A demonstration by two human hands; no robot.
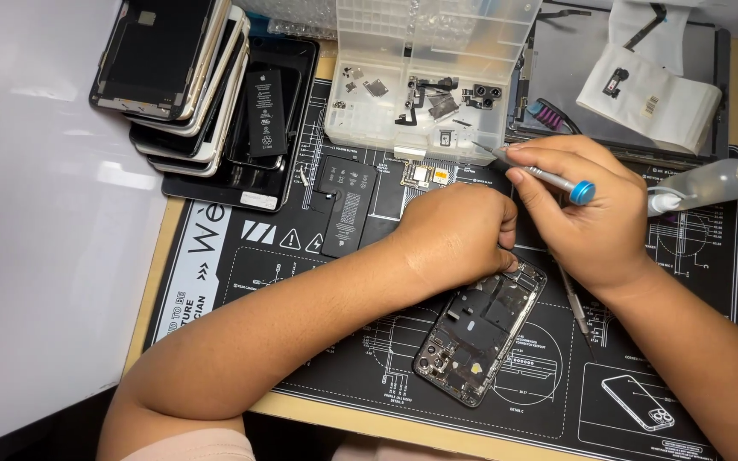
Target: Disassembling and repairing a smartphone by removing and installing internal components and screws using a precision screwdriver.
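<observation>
1. The left hand (454, 235) sits at the centre of the frame, fingers curled together and pressed down on the upper end of an opened phone body (480, 333); what the fingertips pinch, if anything, is hidden under the hand
2. The right hand (582, 213) lies just right of the left one, closed around a slim screwdriver (540, 175) with a blue cap, its tip pointing up and to the left toward the parts tray
3. The opened phone body rests tilted on a black repair mat (318, 358) in the lower middle of the frame, back shell up with its inner parts exposed
4. A loose black battery (348, 205) lies on the mat left of the left hand, well apart from the phone body
5. A clear plastic parts tray (424, 77) stands at the top centre, holding small brackets and camera modules
6. A stack of phone screens and frames (190, 94) leans in the upper left
7. A clear squeeze bottle (711, 183) lies on its side at the right edge, near the right hand
8. A metal probe (574, 303) lies on the mat below the right hand
9. The mat covers a wooden counter (151, 290), whose edge shows along the left
</observation>
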